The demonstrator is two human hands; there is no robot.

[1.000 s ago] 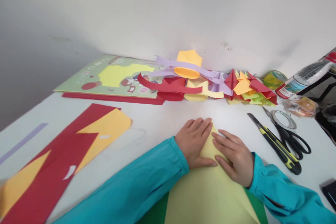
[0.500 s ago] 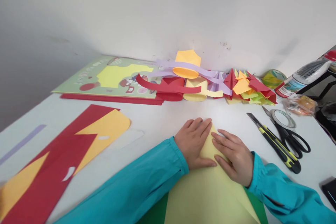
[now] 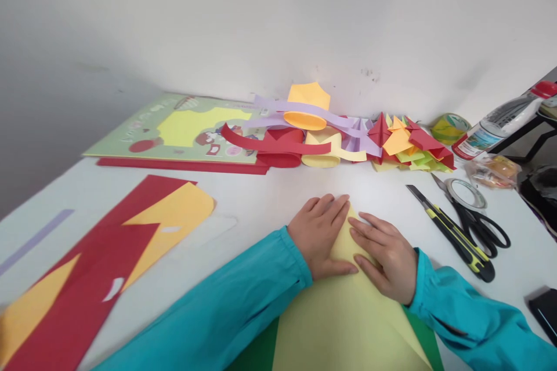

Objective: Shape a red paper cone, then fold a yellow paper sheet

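Note:
A pale yellow sheet of paper (image 3: 339, 324) lies in front of me, its far end folded to a point between my hands. My left hand (image 3: 319, 235) rests flat on the left side of that point, fingers stretched out and thumb reaching across the paper. On the right side, my right hand (image 3: 387, 255) presses on the folded edge with extended fingers. Beneath the yellow sheet a green sheet (image 3: 426, 336) shows at both sides. Sleeves hide part of the paper's edges.
To the right lie a utility knife (image 3: 456, 237), black scissors (image 3: 483, 226) and a tape roll (image 3: 466, 193). Red and orange cut paper (image 3: 104, 249) covers the left. Along the wall are a green printed folder (image 3: 122, 133), paper crowns (image 3: 282, 148), folded paper (image 3: 409, 142) and a bottle (image 3: 500, 122).
The view has shifted slightly, so the things at the right sit a little further left. Both hands stay on the folded paper in the same pose.

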